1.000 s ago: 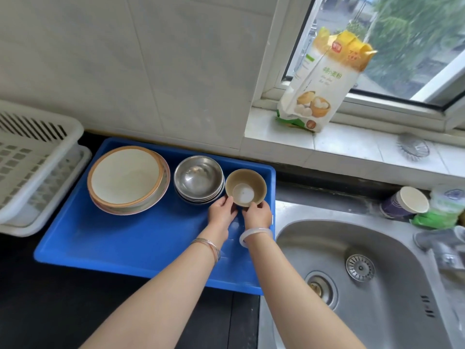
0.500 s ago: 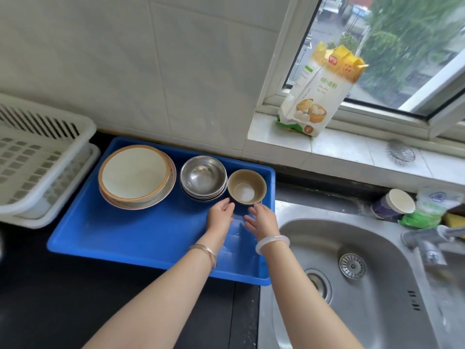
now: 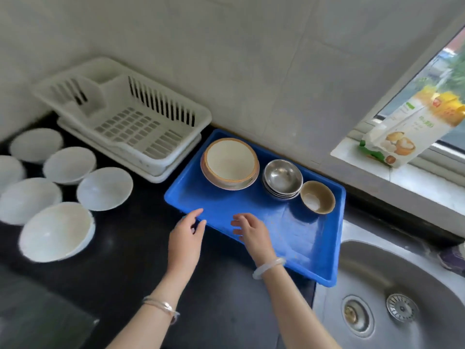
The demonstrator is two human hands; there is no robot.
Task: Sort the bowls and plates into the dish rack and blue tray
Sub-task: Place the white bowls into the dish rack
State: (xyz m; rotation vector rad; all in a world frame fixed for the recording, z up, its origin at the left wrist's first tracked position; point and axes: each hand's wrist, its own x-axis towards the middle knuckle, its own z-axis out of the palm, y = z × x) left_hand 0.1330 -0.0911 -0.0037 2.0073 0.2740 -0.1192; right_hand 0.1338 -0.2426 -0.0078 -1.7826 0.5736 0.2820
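While both hands hover empty with fingers spread, the left hand (image 3: 185, 231) sits at the blue tray's (image 3: 297, 235) 8 o'clock corner, the right hand (image 3: 251, 231) over its near edge. Stacked plates (image 3: 230, 163), steel bowls (image 3: 282, 177) and a brown bowl (image 3: 317, 200) line its far side; the dish rack (image 3: 125, 117) stands at 10 o'clock, white bowls (image 3: 104, 188) at 9.

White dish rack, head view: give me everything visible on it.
The white plastic dish rack stands on the dark countertop against the tiled wall, just left of the blue plastic tray. It is a rectangular basket with slotted side walls, a grid floor and a rounded, slotted cutlery compartment at its far left corner, and it sits in a shallow white drip tray. It looks empty. Neither hand touches it. White bowls lie on the counter to its left, apart from it.
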